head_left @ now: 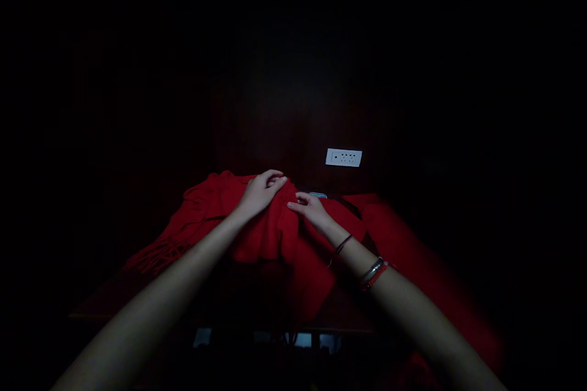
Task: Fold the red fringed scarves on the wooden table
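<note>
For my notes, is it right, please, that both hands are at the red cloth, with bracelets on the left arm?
Not quite: the head view shows bracelets on the right arm; the left hand and right hand are at the red cloth.

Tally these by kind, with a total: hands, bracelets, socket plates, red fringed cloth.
Hands: 2 (left hand, right hand)
Bracelets: 3 (dark bracelet, silver-coloured bracelet, red bracelet)
Socket plate: 1
Red fringed cloth: at least 1; separate pieces unclear
Total: at least 7

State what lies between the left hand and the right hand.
Red cloth, in loose folds, lies between the left hand and the right hand; the head view shows it.
</note>
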Action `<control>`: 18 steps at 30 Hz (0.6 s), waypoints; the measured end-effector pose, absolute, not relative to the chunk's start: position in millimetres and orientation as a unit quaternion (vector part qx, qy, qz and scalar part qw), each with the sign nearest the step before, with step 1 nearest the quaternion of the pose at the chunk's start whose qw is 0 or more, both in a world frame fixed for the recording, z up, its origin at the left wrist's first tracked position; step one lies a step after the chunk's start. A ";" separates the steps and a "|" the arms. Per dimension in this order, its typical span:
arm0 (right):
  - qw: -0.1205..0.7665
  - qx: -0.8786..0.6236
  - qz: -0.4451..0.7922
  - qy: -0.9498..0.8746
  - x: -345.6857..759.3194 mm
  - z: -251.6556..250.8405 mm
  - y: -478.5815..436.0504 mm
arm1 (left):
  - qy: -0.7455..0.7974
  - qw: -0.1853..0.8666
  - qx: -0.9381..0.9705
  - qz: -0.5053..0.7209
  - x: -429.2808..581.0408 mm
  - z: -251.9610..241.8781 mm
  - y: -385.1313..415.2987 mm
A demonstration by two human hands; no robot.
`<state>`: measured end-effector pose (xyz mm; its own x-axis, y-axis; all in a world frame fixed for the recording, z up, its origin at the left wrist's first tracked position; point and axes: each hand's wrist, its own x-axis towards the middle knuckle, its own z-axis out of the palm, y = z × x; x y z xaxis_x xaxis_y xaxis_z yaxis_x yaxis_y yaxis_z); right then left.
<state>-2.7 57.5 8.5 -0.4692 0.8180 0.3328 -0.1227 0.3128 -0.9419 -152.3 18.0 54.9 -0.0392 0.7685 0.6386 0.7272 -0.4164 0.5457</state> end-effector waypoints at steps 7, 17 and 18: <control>0.449 -0.454 0.526 -0.561 67.8 -42.3 74.3 | 0.708 0.057 0.697 0.101 -189.3 -14.2 15.0; 0.277 -0.341 0.114 -0.891 60.7 -31.4 42.8 | 0.503 0.096 0.803 0.304 -132.3 13.7 25.2; 0.277 -0.346 0.109 -0.890 59.9 -32.5 43.4 | 0.476 0.113 0.812 0.318 -126.1 17.3 26.5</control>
<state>59.9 43.4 -32.5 -0.6081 0.6755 0.4170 0.5548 0.7373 -0.3855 -126.1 26.5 17.3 0.3444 0.8449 0.4093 0.7014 -0.5214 0.4860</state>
